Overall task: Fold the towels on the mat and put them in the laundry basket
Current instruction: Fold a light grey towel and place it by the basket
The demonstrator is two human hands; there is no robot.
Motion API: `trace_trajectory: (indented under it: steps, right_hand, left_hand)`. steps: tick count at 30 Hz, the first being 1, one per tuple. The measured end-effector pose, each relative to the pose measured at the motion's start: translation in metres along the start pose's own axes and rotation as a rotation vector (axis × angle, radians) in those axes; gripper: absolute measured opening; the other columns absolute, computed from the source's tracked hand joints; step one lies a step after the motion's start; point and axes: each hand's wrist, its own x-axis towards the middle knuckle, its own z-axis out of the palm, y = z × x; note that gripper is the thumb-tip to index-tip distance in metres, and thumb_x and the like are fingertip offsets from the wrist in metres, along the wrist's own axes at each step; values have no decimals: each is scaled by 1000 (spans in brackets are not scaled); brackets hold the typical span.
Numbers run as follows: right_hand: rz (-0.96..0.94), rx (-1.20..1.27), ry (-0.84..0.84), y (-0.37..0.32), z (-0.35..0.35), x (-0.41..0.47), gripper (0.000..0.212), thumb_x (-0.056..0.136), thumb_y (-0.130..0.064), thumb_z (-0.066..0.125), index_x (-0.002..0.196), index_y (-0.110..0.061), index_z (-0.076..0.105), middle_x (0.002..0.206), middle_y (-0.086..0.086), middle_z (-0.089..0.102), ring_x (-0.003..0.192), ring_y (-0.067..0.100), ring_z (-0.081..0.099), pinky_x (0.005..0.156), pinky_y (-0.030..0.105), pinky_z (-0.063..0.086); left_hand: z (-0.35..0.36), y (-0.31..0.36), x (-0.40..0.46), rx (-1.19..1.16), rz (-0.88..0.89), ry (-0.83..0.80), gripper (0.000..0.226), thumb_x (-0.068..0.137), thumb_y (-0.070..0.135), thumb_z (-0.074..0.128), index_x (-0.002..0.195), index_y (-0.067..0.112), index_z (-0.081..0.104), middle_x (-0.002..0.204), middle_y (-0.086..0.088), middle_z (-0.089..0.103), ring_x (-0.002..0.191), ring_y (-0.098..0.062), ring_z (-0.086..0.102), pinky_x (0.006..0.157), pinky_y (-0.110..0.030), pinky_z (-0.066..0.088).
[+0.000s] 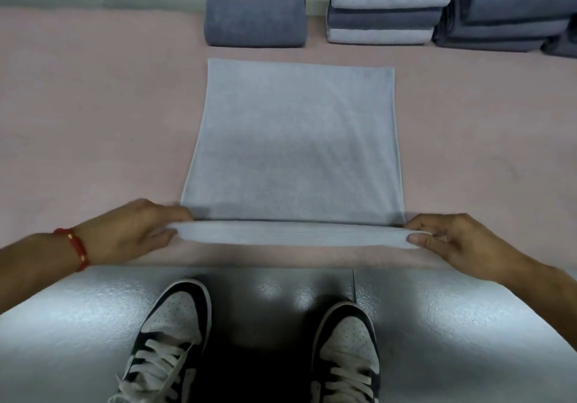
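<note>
My left hand (131, 231) pinches the near left corner of the light blue towel (293, 146), thumb underneath and fingers curled over the top of the raised edge. My right hand (459, 243) pinches the near right corner in the same way, thumb tip showing on the near side. Between my two hands the near edge of the towel is lifted off the mat and stretched into a straight band, doubled over on itself. A red bead bracelet (73, 246) sits on my left wrist.

The rest of the towel lies flat on the pink mat (93, 121), reaching away from me to its far edge. Just beyond that far edge, a little to the left, rests a folded dark grey-blue towel (254, 21). To its right stands a stack of folded towels (384, 12), light ones and a darker one layered. At the far right is a second pile of dark blue towels (512, 18), touching or almost touching the stack.

Near me the mat ends at a shiny grey floor (78, 324), where my two black-and-white sneakers (175, 340) stand, toes pointing at the mat.
</note>
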Motion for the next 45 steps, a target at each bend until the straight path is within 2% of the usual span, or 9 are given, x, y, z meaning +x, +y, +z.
trace_trajectory:
  steps: [3, 6, 8, 15, 20, 26, 35, 40, 45]
  right_hand:
    - [130, 280, 248, -7, -7, 20, 5, 92, -29, 72, 91, -27, 75, 82, -1, 77, 73, 10, 69, 71, 21, 52]
    - [159, 451, 450, -10, -17, 46, 13, 95, -25, 69, 88, -14, 72, 86, 18, 72, 74, 14, 63, 70, 25, 53]
    - [155, 495, 489, -12, -22, 65, 14, 99, -25, 63, 90, -16, 69, 84, 6, 72, 76, 13, 63, 71, 24, 55]
    - [121, 261, 700, -18, -54, 146, 15, 105, -32, 51, 101, -22, 62, 92, -8, 65, 82, 8, 60, 77, 29, 50]
    - [150, 183, 719, -18, -87, 217, 25, 104, -32, 53, 117, -14, 65, 110, 1, 66, 102, 23, 63, 89, 37, 54]
    - [193, 130, 772, 0, -94, 275, 26, 102, -30, 57, 117, -11, 66, 105, 1, 65, 94, 17, 59, 84, 28, 47]
    - [234, -43, 917, 20, -76, 302, 31, 102, -34, 51, 114, -10, 66, 98, 3, 65, 85, 18, 57, 75, 22, 39]
    - [213, -301, 944, 3, -68, 304, 39, 103, -35, 42, 133, -13, 55, 129, 13, 57, 113, 33, 54, 91, 43, 40]
    - [-122, -513, 480, -38, -3, 293, 61, 104, -50, 28, 159, -23, 28, 168, 9, 18, 154, 33, 17, 121, 57, 17]
  left_hand:
    - [-15, 0, 22, -403, -283, 288, 19, 93, 8, 67, 97, 26, 70, 77, 0, 72, 66, -6, 63, 66, -19, 52]
    - [-23, 5, 49, -763, -409, 513, 12, 97, 16, 63, 93, 6, 67, 94, -12, 72, 90, -17, 68, 84, -26, 59]
    - [-25, 3, 68, -881, -440, 601, 19, 100, 21, 59, 104, 3, 63, 103, -17, 71, 97, -23, 68, 83, -32, 61]
    - [-55, -6, 141, -720, -440, 812, 28, 104, 32, 52, 110, 6, 61, 92, 0, 73, 77, -8, 68, 63, -20, 56]
    - [-94, -49, 200, -526, -529, 906, 32, 94, 45, 59, 95, 14, 67, 95, -9, 73, 78, -16, 62, 81, -39, 57]
    - [-101, -84, 260, -240, -599, 851, 29, 100, 43, 50, 100, 16, 59, 85, -7, 61, 84, -25, 52, 76, -26, 36]
    - [-92, -105, 285, -64, -664, 838, 42, 94, 58, 46, 104, 19, 59, 89, -8, 67, 100, -38, 60, 89, -45, 51]
    - [-87, -79, 282, 279, -620, 858, 45, 95, 46, 46, 125, 13, 48, 124, -18, 56, 107, -40, 55, 82, -48, 43]
    - [-30, -29, 286, 496, -274, 485, 59, 99, 59, 30, 154, 40, 26, 166, -7, 15, 151, -40, 11, 115, -68, 11]
